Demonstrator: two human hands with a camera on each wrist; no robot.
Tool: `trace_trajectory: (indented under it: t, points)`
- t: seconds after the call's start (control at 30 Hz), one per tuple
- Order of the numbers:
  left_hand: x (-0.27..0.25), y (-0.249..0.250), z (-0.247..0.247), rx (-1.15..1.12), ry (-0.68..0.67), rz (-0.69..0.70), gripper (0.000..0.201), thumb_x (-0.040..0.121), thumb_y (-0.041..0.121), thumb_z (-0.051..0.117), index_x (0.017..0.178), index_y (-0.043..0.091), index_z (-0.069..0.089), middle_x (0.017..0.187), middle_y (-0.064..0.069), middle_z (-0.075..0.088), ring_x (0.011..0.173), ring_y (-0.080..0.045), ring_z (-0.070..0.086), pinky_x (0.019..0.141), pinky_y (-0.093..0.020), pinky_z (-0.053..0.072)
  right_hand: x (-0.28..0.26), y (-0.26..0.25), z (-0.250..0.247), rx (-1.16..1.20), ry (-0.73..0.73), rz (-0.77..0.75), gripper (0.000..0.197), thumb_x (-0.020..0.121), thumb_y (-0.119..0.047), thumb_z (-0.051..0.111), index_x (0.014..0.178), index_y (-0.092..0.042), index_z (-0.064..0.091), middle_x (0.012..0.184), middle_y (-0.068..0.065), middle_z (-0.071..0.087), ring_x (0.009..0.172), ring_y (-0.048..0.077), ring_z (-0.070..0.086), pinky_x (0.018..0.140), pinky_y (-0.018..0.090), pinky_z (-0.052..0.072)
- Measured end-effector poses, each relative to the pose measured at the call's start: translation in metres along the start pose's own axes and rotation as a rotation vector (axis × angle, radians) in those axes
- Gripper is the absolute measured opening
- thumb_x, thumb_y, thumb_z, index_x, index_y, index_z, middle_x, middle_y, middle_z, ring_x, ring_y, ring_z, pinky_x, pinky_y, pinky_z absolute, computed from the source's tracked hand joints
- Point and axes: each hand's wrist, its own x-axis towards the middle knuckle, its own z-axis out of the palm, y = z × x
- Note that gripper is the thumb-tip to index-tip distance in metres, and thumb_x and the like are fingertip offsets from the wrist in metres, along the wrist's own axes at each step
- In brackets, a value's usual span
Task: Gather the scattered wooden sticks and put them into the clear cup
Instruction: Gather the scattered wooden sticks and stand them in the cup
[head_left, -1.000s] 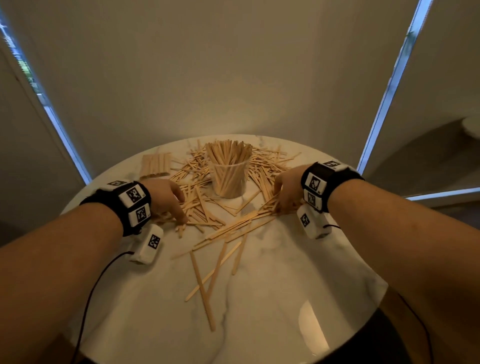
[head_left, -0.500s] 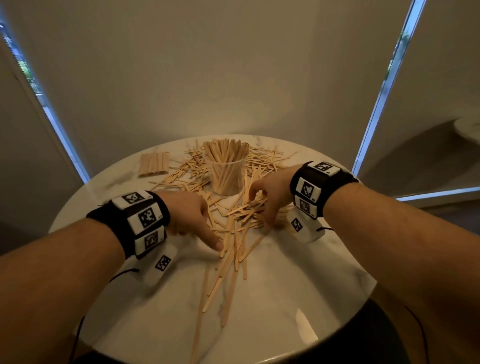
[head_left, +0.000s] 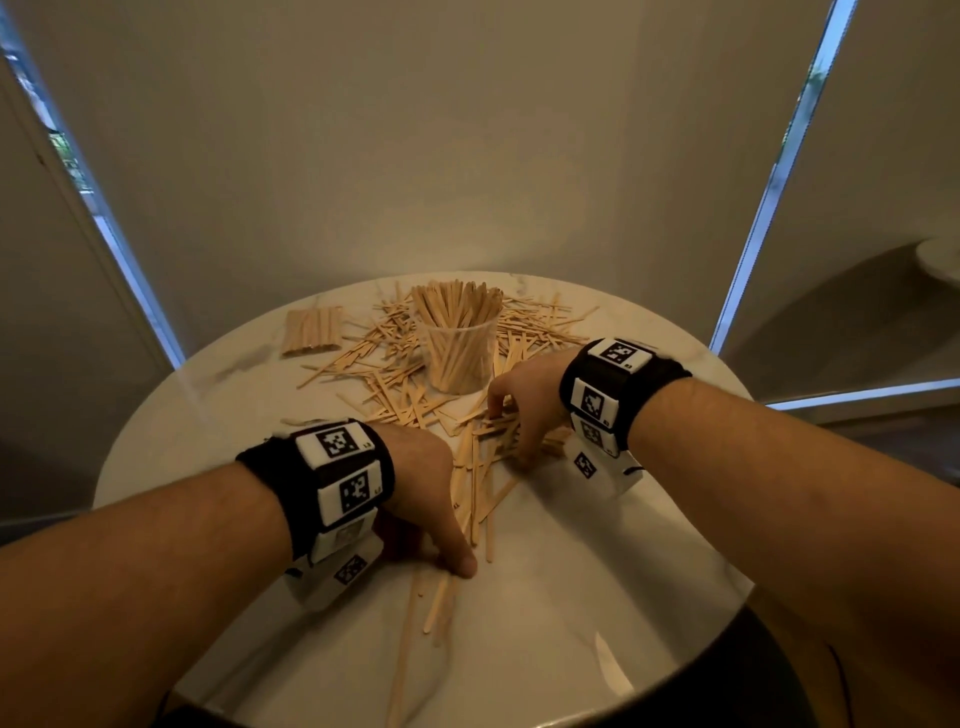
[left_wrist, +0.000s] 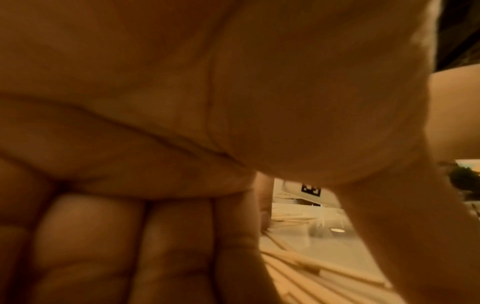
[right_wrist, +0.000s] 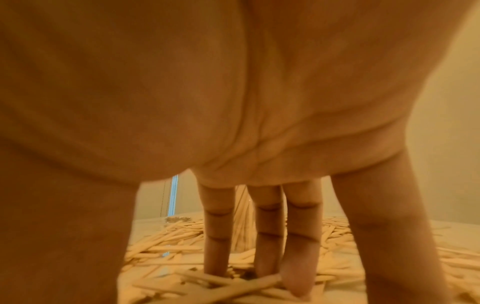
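Observation:
The clear cup (head_left: 460, 348) stands upright at the back middle of the round table, packed with wooden sticks. Loose sticks (head_left: 395, 364) lie all around it. A rough bundle of sticks (head_left: 480, 483) lies lengthwise between my hands. My left hand (head_left: 441, 519) rests on the table at the bundle's left side, fingers close together and angled down, thumb (head_left: 462, 564) on the marble. My right hand (head_left: 511, 426) stands on its straight fingertips (right_wrist: 296, 275) on the sticks (right_wrist: 233, 286) at the bundle's far right. Neither hand grips anything.
A neat stack of sticks (head_left: 313, 330) lies at the back left. A few long sticks (head_left: 436, 608) reach toward the near edge of the white marble table (head_left: 597, 597). Walls and window strips stand close behind the table.
Both hands have raked inward and toward me, dragging spread sticks into a lengthwise bundle in the middle. The left hand has come nearer; the right stays beside the cup.

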Motion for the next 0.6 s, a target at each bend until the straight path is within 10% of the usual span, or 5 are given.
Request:
trace_trajectory:
  t: [0.4, 0.6]
  points:
    - [0.01, -0.019, -0.023, -0.033, 0.277, -0.005, 0.021, 0.079, 0.037, 0.085, 0.088, 0.019, 0.081, 0.079, 0.006, 0.079, 0.082, -0.013, 0.075, 0.077, -0.032, 0.063, -0.005, 0.001, 0.0, -0.017, 0.062, -0.015, 0.079, 0.079, -0.039, 0.087, 0.148, -0.031, 0.049, 0.143, 0.002, 0.055, 0.123, 0.023, 0.053, 0.088, 0.034, 0.045]
    - [0.026, -0.041, -0.022, -0.153, 0.5, -0.066, 0.037, 0.077, 0.06, 0.081, 0.091, 0.026, 0.076, 0.083, 0.01, 0.072, 0.08, -0.009, 0.065, 0.061, -0.027, 0.049, 0.001, 0.006, 0.006, -0.112, 0.045, 0.01, 0.119, 0.066, -0.058, 0.091, 0.16, -0.042, 0.019, 0.159, 0.006, 0.033, 0.141, 0.035, 0.04, 0.103, 0.05, 0.047]
